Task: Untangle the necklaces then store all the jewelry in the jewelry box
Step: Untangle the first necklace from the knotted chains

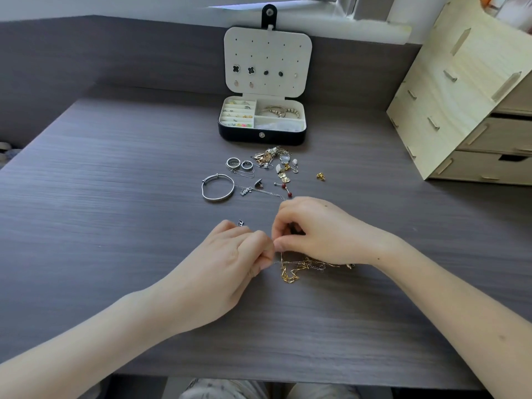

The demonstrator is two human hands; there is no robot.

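In the head view, both hands are working close together at the near middle of the worktop (115, 203). The left hand (239, 254) is pinching a thin silver strand (277, 262). The right hand (313, 231) is curling its fingertips onto the chain just beside it, likely to draw the strands apart. The tangled necklaces (299, 267) are lying partly beneath the right hand. The loose jewelry (218, 188) is lying farther off, in front of the open jewelry box (244, 138), probably kept handy for storing.
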